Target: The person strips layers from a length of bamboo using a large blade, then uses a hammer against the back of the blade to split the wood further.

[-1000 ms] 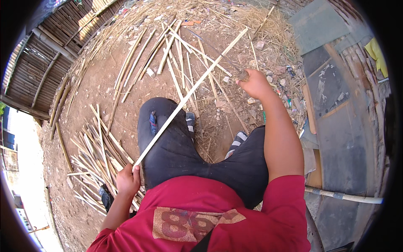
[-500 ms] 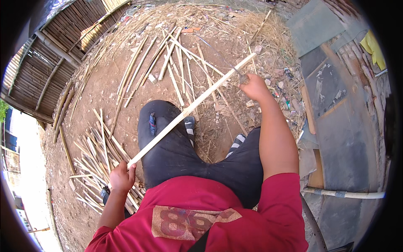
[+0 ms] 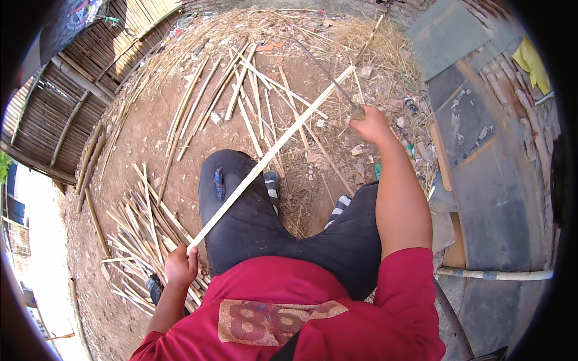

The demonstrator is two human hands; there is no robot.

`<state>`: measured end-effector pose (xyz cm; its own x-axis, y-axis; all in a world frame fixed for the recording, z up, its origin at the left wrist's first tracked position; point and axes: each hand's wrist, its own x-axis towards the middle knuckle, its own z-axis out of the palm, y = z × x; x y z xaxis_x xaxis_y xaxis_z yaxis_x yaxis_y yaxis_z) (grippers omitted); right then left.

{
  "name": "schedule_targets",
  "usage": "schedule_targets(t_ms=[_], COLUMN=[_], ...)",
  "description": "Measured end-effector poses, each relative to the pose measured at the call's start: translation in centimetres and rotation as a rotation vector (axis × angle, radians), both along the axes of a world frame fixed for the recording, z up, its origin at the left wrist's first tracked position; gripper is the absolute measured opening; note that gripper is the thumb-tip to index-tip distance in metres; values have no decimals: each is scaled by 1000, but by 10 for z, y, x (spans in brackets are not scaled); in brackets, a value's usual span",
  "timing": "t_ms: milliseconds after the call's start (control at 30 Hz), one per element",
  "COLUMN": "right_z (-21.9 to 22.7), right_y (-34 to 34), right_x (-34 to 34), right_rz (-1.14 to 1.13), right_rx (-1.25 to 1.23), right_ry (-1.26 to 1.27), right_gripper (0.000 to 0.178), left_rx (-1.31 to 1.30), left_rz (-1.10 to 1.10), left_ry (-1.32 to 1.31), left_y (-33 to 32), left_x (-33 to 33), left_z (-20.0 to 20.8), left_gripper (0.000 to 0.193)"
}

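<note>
Above dirt, right hand (image 3: 368,123) raised knife (image 3: 328,75) higher.

Bare dirt ground (image 3: 180,129), scattered bamboo strips (image 3: 241,90), split-strip pile (image 3: 138,234), dry straw (image 3: 367,42), small stones (image 3: 366,72)

Bamboo strip (image 3: 271,157) runs from the left hand (image 3: 179,265), low left, across the knee to beside the right hand (image 3: 368,123). Knife (image 3: 328,75) extends beyond the right-hand fingers. Stick pile (image 3: 135,228) lies left of the left-hand fingers.
</note>
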<state>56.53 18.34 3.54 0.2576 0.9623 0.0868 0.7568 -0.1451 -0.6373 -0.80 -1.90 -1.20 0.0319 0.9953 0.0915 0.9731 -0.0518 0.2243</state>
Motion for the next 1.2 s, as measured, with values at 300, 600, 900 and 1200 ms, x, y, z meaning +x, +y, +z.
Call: schedule_targets(t_ms=[300, 600, 900, 1200], right_z=[28, 45, 54, 52], right_y=[-14, -26, -21, -21], right_x=[-35, -78, -60, -94], right_rz=[197, 370, 212, 472], right_rx=[-66, -8, -24, 20], right_ry=[-134, -368, -256, -421], right_gripper=[39, 36, 35, 36], left_rx=[-49, -93, -97, -131], left_rz=[-33, -39, -82, -86], left_ry=[-123, -166, -242, -319], left_y=[8, 5, 6, 5], left_x=[2, -1, -11, -19], left_z=[-16, -8, -21, -30], left_gripper=[45, 52, 50, 51])
